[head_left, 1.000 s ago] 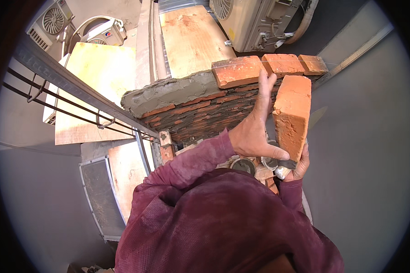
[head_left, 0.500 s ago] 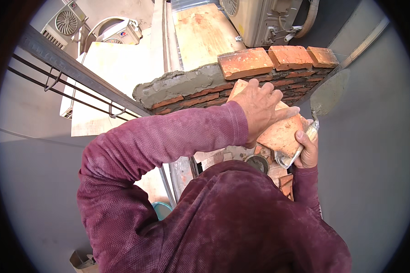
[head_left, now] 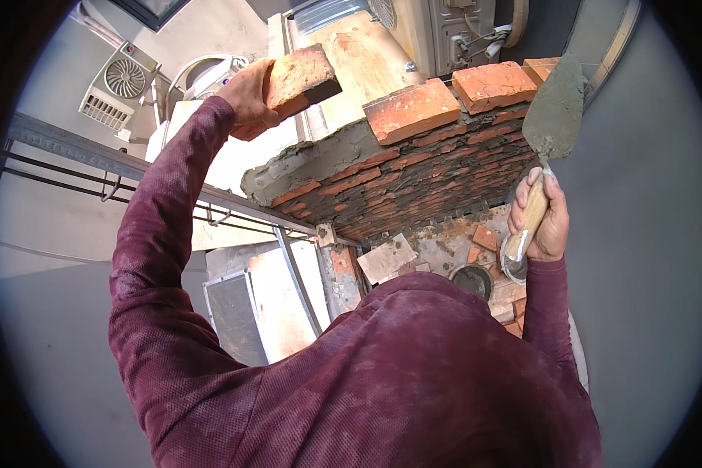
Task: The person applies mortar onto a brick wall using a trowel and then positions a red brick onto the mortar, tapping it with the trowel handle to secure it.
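Observation:
My left hand [head_left: 249,100] is closed around an orange brick [head_left: 304,74], raised beyond the left end of a brick wall [head_left: 413,187]. One side of that brick has a dark patch. In my right hand [head_left: 552,222] is a trowel [head_left: 555,117], gripped by its wooden handle, with its grey-smeared blade pointing up and away. Wet mortar [head_left: 320,160] covers the wall top at the left. To the right of it, a brick [head_left: 412,111], another brick [head_left: 494,86] and a third, partly hidden by the blade, lie in a row along the top.
A string [head_left: 444,79] runs along the row of bricks. Beyond the wall stand an outdoor air-conditioner unit [head_left: 468,39] and boards [head_left: 351,58]. A metal rail [head_left: 78,142] is at left, a grey wall [head_left: 639,273] at right. Below me are a mortar bucket [head_left: 473,282] and loose bricks [head_left: 485,238].
My left hand has carried the brick away from my right hand, up and to the left. My right hand has moved slightly right and turned the trowel so its handle shows.

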`<action>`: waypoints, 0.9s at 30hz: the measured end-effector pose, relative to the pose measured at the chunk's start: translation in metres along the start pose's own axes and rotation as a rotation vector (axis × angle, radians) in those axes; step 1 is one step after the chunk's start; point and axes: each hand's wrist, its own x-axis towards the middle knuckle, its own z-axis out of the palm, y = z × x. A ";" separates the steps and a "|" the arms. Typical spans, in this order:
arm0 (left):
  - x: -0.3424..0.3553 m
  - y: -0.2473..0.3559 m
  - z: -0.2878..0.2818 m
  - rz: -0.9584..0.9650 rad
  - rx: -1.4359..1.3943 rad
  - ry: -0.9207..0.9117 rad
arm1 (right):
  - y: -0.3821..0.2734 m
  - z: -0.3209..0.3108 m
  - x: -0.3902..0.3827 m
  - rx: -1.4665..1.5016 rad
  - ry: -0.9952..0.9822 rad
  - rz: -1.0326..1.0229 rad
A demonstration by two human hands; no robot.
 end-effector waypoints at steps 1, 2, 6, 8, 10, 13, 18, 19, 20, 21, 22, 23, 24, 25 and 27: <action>0.006 -0.005 0.009 -0.029 0.012 -0.048 | 0.002 -0.011 -0.005 0.022 0.052 0.018; 0.010 -0.009 0.022 -0.053 0.018 -0.102 | 0.004 -0.021 -0.012 0.041 0.113 0.038; 0.019 -0.029 0.062 -0.099 0.031 -0.252 | 0.010 -0.058 -0.029 -0.063 0.300 0.050; 0.020 -0.036 0.073 -0.069 0.092 -0.288 | 0.010 -0.069 -0.031 -0.110 0.349 0.058; 0.017 -0.041 0.077 -0.051 0.082 -0.325 | 0.009 -0.075 -0.032 -0.169 0.397 0.080; 0.011 -0.044 0.087 -0.055 0.044 -0.319 | 0.013 -0.078 -0.028 -0.180 0.393 0.086; 0.011 -0.036 0.103 -0.061 -0.011 -0.354 | 0.021 -0.065 -0.008 -0.153 0.318 0.067; 0.011 -0.032 0.104 -0.075 -0.004 -0.373 | 0.023 -0.061 -0.001 -0.182 0.311 0.041; 0.009 -0.033 0.106 -0.083 0.006 -0.380 | 0.024 -0.057 0.004 -0.211 0.303 0.018; 0.008 -0.035 0.109 -0.089 0.014 -0.386 | 0.021 -0.050 0.008 -0.190 0.241 0.015; 0.008 -0.036 0.111 -0.096 0.022 -0.394 | 0.019 -0.042 0.013 -0.214 0.240 -0.019; 0.009 -0.035 0.111 -0.096 0.025 -0.398 | 0.017 -0.032 0.017 -0.237 0.239 -0.054; 0.011 -0.034 0.110 -0.096 0.027 -0.404 | 0.015 -0.027 0.021 -0.261 0.237 -0.088; 0.013 -0.034 0.109 -0.097 0.029 -0.410 | 0.012 -0.026 0.026 -0.243 0.187 -0.101; 0.016 -0.041 0.115 -0.062 0.063 -0.410 | 0.006 -0.016 0.033 -0.244 0.156 -0.120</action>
